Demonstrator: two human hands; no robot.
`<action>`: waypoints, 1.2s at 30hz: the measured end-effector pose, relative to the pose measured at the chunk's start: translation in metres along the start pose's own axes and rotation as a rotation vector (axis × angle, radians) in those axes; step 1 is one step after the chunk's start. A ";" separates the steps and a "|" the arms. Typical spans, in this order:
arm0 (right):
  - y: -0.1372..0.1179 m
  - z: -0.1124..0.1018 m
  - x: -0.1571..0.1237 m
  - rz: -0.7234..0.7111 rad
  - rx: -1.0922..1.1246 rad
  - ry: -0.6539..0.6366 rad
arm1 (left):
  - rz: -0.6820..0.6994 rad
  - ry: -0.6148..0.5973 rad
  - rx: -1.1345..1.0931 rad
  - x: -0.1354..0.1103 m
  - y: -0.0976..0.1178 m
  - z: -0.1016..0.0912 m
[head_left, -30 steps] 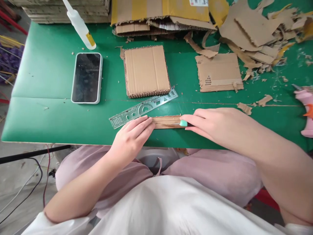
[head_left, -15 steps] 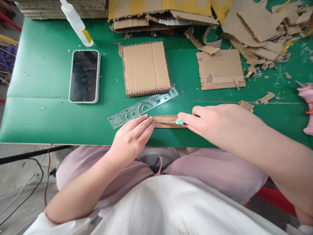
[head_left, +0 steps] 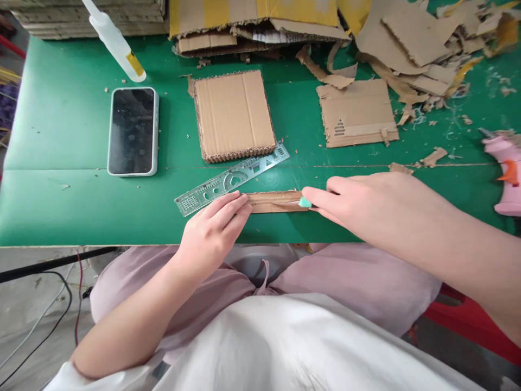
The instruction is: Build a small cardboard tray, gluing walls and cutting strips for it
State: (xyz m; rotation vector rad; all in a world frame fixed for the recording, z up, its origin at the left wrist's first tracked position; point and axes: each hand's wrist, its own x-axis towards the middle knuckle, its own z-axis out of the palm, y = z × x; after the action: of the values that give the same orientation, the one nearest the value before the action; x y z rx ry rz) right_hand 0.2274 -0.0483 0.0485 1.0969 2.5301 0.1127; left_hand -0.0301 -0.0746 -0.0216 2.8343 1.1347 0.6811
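A narrow cardboard strip (head_left: 277,200) lies on the green table near its front edge, with a lengthwise slit along its middle. My left hand (head_left: 215,228) rests on the strip's left end, fingers stretched out and pressing it flat. In my right hand (head_left: 354,203) is a small mint-green utility knife (head_left: 304,202), its thin blade pointing left along the slit; most of its handle is hidden by my fingers. A clear plastic ruler (head_left: 232,179) lies slanted just behind the strip. Beyond it sits a square stack of corrugated cardboard (head_left: 236,114).
A phone (head_left: 133,131) and a white bottle (head_left: 116,43) lie at the left. Toward the right are a torn cardboard piece (head_left: 358,114), a heap of scraps (head_left: 423,49) and a pink glue gun (head_left: 507,174). A yellow-taped cardboard box (head_left: 260,11) stands at the back.
My right hand has drawn the knife a little to the right along the strip, showing more of the slit. My left hand stays on the strip's left end. The whole view has shifted slightly.
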 end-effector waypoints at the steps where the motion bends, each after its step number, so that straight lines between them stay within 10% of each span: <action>1: 0.001 0.000 -0.001 0.006 0.007 -0.001 | 0.002 -0.003 -0.001 0.000 0.000 0.000; 17: 0.000 0.011 0.000 -0.033 -0.004 0.109 | -0.035 -0.036 0.113 0.007 0.007 0.005; 36: -0.007 -0.007 0.007 -0.018 0.081 -0.142 | 0.063 -0.082 -0.059 0.013 0.002 0.003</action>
State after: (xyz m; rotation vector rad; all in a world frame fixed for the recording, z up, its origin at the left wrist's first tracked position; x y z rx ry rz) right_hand 0.2158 -0.0471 0.0508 1.0724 2.4351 -0.0712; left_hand -0.0193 -0.0666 -0.0186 2.8306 1.0008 0.5855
